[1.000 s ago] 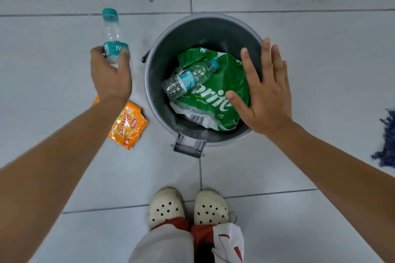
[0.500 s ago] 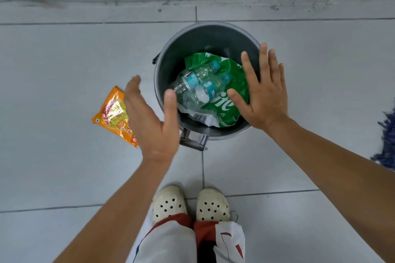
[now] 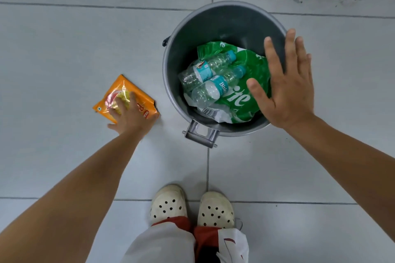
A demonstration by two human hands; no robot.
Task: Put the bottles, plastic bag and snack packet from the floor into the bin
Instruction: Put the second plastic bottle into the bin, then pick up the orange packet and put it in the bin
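From the head camera, looking straight down: the left hand [image 3: 130,118] lies on the orange snack packet [image 3: 126,98] at centre left of the frame, fingers [image 3: 119,105] spread flat across it and not yet curled round an edge. The packet lies on the tiled floor [image 3: 64,49], well apart from the grey bin [image 3: 224,19] at upper right of centre. The right hand [image 3: 286,87] hovers over the bin's right rim, fingers wide apart, holding nothing.

As I see it, the glossy foil could skid under a flat palm instead of lifting. One corner looks torn open, so crumbs may spill if it tips. A light packet tossed from there might also fall short of the rim.

Inside the bin two clear water bottles [image 3: 210,80] rest on the green plastic bag [image 3: 254,74]. One teal label reads "Bisl"; the bag shows white letters "ite" and a barcode. The packet's printing is mostly hidden by the hand.
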